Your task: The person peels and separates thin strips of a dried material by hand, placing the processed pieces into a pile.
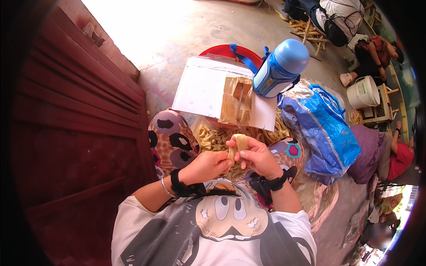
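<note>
Above my lap I hold a flat, yellowish, fibrous strip (241, 142), bent over in a loop; its material I cannot make out for sure. The fingers of my right hand (265, 162) are wrapped round the loop, thumb pressed near it. My left hand (207, 166) pinches the strip's lower end close by. Just beyond both hands lies a heap of similar pale yellow pieces (212, 138), partly under a white board (195, 86). On that board sits a wooden block (230, 104) with a dark groove, partly covered in clear plastic or tape.
A blue bottle (284, 66) with a strap stands on the board's right side, over a red basin (219, 49). To the right is a blue bag (326, 133). A dark red door (84, 142) rises at left. Other people (377, 51) and a white bucket (361, 93) are far right.
</note>
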{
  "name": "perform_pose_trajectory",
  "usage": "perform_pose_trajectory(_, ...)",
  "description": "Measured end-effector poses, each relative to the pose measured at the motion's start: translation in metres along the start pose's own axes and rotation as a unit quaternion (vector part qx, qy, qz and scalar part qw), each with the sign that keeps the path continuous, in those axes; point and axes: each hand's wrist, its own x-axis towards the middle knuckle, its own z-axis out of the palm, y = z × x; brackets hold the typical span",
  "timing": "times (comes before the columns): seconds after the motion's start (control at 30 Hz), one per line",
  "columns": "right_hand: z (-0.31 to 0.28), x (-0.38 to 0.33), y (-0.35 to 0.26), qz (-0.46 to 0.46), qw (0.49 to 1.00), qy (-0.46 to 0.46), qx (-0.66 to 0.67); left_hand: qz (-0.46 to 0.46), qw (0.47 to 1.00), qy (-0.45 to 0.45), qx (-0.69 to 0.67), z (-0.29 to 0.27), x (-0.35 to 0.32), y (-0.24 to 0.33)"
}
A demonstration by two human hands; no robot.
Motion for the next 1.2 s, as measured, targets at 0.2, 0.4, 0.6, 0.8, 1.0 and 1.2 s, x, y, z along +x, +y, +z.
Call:
perform_pose_trajectory(0.2,0.007,0.004,0.011,-0.196,0.874,0.024,-0.445,-0.167,0.944,-0.08,-0.271,-0.02,0.012,0.002)
perform_pose_trajectory(0.4,0.002,-0.001,0.006,0.038,0.998,0.024,0.032,0.037,0.981,0.005,-0.191,-0.013,0.018,0.006)
perform_pose_trajectory(0.6,0.004,-0.008,0.014,0.041,0.991,0.105,0.071,-0.027,0.994,0.065,-0.078,-0.009,0.023,-0.015)
perform_pose_trajectory(0.8,-0.008,-0.008,0.027,0.068,0.979,0.087,0.172,0.019,0.998,0.051,0.017,-0.009,0.023,-0.012)
perform_pose_trajectory(1.0,-0.004,-0.003,0.023,0.131,0.963,0.04,0.233,0.217,0.968,0.089,0.09,-0.002,0.024,0.013)
perform_pose_trajectory(1.2,0.007,-0.005,0.019,0.044,0.992,0.11,0.041,0.124,0.983,0.1,0.095,-0.002,0.031,0.001)
